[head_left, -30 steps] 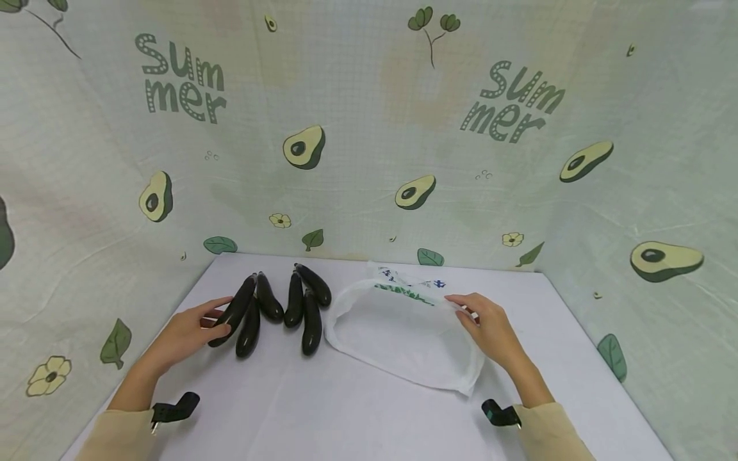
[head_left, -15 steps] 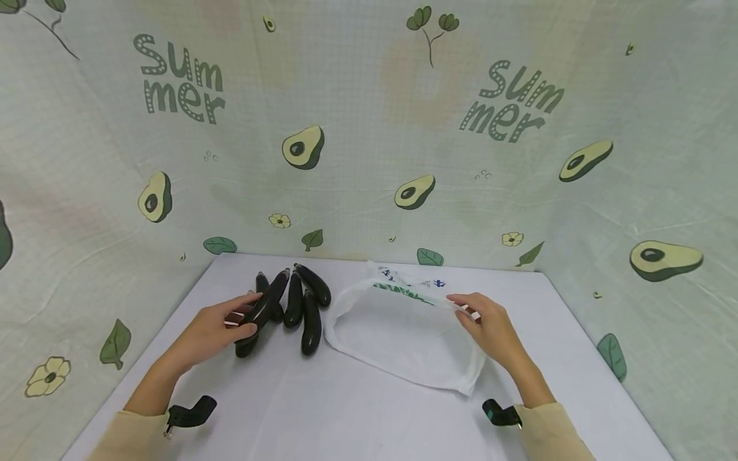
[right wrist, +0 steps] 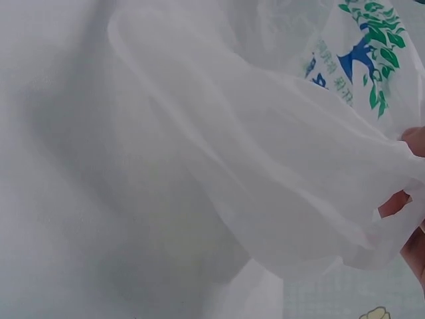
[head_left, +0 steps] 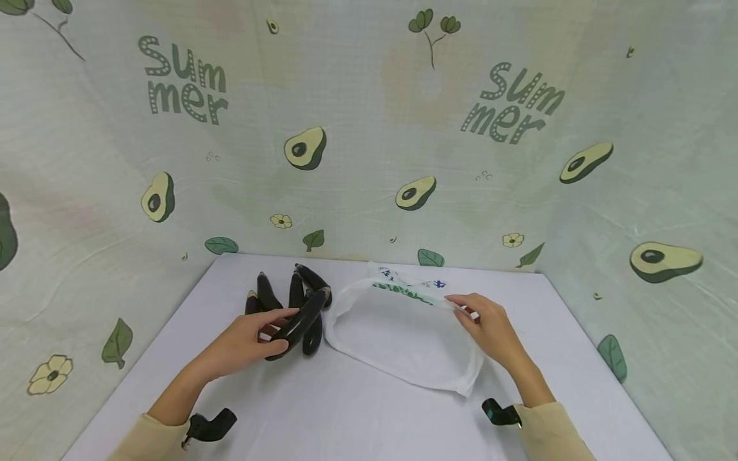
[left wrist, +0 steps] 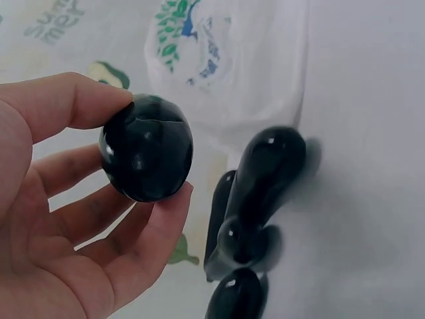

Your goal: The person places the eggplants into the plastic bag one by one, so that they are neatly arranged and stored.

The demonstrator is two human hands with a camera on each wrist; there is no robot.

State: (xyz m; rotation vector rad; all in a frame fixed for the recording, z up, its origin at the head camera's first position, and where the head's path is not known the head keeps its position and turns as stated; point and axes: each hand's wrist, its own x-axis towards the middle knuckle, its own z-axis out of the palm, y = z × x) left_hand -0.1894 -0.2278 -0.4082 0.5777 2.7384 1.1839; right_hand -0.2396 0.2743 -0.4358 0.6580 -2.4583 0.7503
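My left hand (head_left: 248, 344) grips a dark, glossy eggplant (head_left: 302, 320) between thumb and fingers, its stem end tilted toward the bag. In the left wrist view the rounded end of that eggplant (left wrist: 146, 149) faces the camera, above the table. Behind and below it lie several other eggplants (head_left: 268, 293), partly covered by the hand and the held one. My right hand (head_left: 489, 326) pinches the right edge of a white plastic bag (head_left: 403, 346) with green and blue print. The bag's mouth is spread toward me. In the right wrist view only some fingers (right wrist: 415, 141) show at the bag's edge.
A white table (head_left: 357, 422) carries everything. Behind and on both sides hangs a pale cloth (head_left: 357, 211) printed with avocados and leaves. A small black camera (head_left: 212, 425) is worn on the left wrist, another black camera (head_left: 500, 413) on the right.
My left hand has carried the eggplant rightward, across the other eggplants and nearer the bag. The right hand and the bag have stayed in place.
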